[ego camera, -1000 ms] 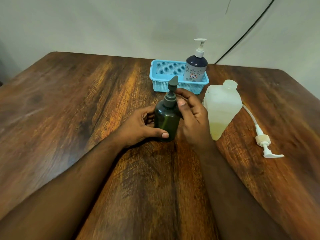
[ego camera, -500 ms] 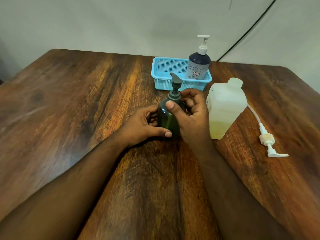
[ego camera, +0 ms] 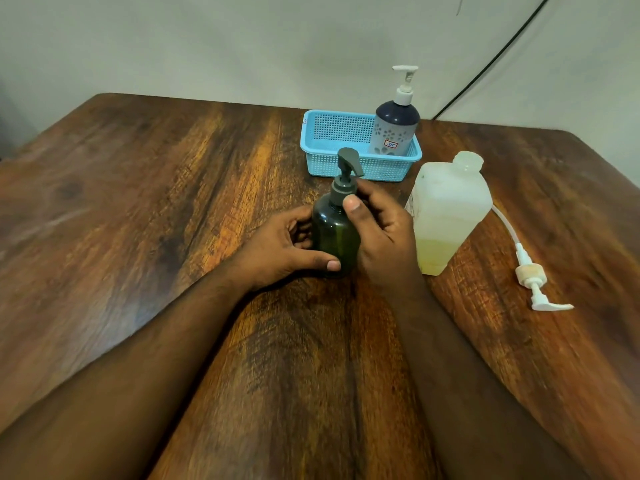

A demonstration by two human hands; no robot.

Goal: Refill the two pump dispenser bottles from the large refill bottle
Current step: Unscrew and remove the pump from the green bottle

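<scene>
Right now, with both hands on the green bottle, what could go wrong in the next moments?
1. The large refill bottle stands uncapped right beside the right hand; an elbow or wrist bump could tip it and spill the yellowish liquid.
2. The right hand's fingers grip the pump collar of the green bottle; if the left hand loosens, the bottle may twist or topple.
3. The loose white pump lies on the table and could be knocked.

My wooden counter (ego camera: 173, 237) carries a green pump bottle (ego camera: 334, 237), a blue basket (ego camera: 332, 168), the refill bottle (ego camera: 446, 216) — and its loose white pump (ego camera: 531, 277).
</scene>
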